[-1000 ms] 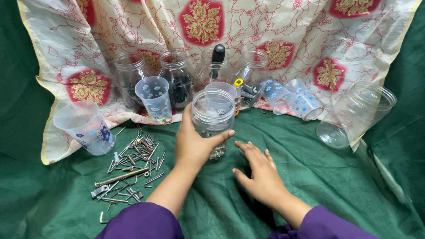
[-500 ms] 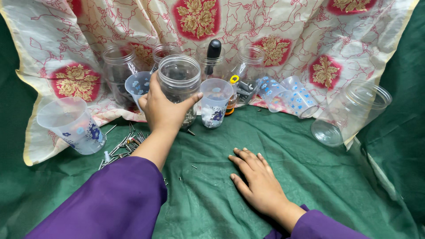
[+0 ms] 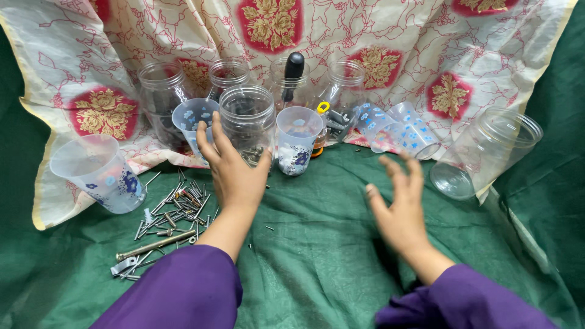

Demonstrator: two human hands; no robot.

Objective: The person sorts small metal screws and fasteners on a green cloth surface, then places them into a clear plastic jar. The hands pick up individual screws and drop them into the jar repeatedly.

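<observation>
Centrally, left hand [image 3: 234, 173] gripped clear plastic jar of small screws [image 3: 248, 125], standing at green cloth's [image 3: 317, 256] far edge; right hand [image 3: 399, 207] hovered open, fingers spread, beside loose screws [image 3: 167, 222].

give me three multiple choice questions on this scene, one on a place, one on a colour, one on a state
1. Where is the pile of nails?
A. inside the tipped jar
B. on the green cloth, left of the left hand
C. under the right hand

2. What colour are the sleeves?
A. purple
B. yellow
C. white

3. How is the right hand?
A. shut on a cup
B. flat under a jar
C. open, holding nothing

Answers:
1 B: the nails lie loose on the green cloth beside the left hand.
2 A: both forearms wear purple.
3 C: its fingers are spread and nothing is in them, while the left hand's grip is on the upright jar with hardware at its bottom.
</observation>
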